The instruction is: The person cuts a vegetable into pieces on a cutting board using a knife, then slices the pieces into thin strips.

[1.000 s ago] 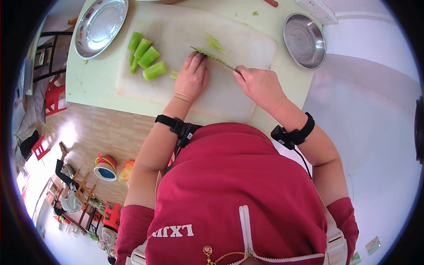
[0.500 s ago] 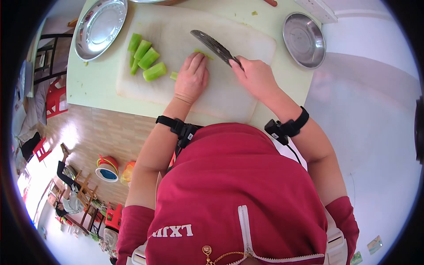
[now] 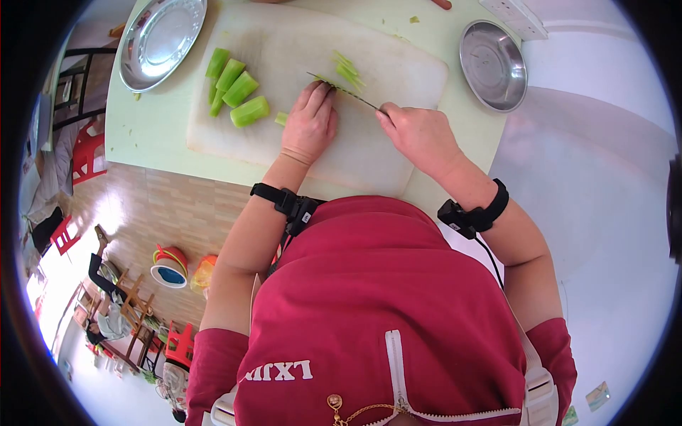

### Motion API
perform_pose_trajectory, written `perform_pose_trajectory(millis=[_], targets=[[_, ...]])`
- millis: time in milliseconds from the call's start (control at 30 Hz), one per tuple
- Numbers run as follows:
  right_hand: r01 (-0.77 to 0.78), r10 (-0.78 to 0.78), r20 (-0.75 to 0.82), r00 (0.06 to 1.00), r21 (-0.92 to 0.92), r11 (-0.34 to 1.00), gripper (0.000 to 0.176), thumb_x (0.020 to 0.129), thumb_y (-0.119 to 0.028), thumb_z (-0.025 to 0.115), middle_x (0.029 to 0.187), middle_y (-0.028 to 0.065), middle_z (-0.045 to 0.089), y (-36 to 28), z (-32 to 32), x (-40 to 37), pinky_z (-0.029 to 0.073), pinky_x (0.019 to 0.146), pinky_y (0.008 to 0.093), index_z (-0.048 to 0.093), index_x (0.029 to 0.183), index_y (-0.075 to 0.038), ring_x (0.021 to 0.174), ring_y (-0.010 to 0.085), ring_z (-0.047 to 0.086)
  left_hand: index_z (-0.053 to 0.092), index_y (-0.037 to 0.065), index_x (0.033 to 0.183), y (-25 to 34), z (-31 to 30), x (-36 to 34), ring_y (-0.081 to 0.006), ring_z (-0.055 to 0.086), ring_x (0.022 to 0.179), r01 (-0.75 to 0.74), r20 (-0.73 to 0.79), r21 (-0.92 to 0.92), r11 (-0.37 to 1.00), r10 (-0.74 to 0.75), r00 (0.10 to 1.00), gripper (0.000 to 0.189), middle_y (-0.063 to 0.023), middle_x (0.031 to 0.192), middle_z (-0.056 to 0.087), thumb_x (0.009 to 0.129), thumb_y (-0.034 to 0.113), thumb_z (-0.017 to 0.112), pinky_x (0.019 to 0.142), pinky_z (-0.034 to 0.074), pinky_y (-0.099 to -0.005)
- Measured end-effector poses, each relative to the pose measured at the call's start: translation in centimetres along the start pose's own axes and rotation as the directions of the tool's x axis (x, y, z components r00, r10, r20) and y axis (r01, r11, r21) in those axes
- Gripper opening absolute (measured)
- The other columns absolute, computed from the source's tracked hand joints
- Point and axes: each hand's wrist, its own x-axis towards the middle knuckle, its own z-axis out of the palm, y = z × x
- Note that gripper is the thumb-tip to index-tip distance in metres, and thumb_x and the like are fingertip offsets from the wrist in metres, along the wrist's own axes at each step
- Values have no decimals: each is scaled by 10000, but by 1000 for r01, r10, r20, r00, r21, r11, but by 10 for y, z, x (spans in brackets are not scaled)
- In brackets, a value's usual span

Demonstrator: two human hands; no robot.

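On the white cutting board, my left hand presses down with fingers curled over a green celtuce piece; most of that piece is hidden under the hand. My right hand grips a knife by its handle. The blade stands edge-down, close against my left fingertips. Thin green slices lie just beyond the blade. Several thick celtuce chunks rest in a group on the left part of the board.
A shiny oval metal plate sits at the table's left, and a round steel bowl at the right. A white power strip runs by the wall. Beyond the table are buckets, red stools and a seated person.
The knife has swung from a raised, flat-tilted position down to upright beside my left fingers. Cut slices now show beyond the blade. My left hand stays nearly in place.
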Motion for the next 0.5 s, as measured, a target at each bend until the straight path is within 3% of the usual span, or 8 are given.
perform_pose_trajectory(millis=[200, 367, 500], targets=[[-4, 6, -41, 999, 40, 999, 265, 968, -287, 525, 606, 116, 614, -10, 10, 21, 479, 508, 419, 624, 853, -69, 562, 313, 618, 619, -50, 1067, 1, 0, 1, -304, 551, 1123, -3, 7, -6, 1000, 3, 1000, 338, -146, 1136, 584, 734, 10, 607, 945, 495, -379], [-160, 170, -12, 985, 269, 950, 344, 981, -337, 477, 609, 145, 614, -7, 1, 23, 487, 543, 465, 608, 832, -56, 588, 359, 619, 617, -42, 1062, 1, -2, 2, -308, 558, 1116, -5, -11, -30, 1000, 4, 1000, 334, -141, 1136, 586, 729, -19, 606, 937, 497, -381], [-135, 137, 5, 991, 221, 966, 337, 986, -332, 474, 612, 139, 616, -7, -8, 10, 487, 540, 457, 608, 830, -65, 584, 356, 618, 616, -34, 1062, 2, -4, 1, -309, 571, 1102, -4, -25, -66, 998, 2, 1000, 340, -135, 1134, 592, 724, -50, 603, 927, 502, -383]])
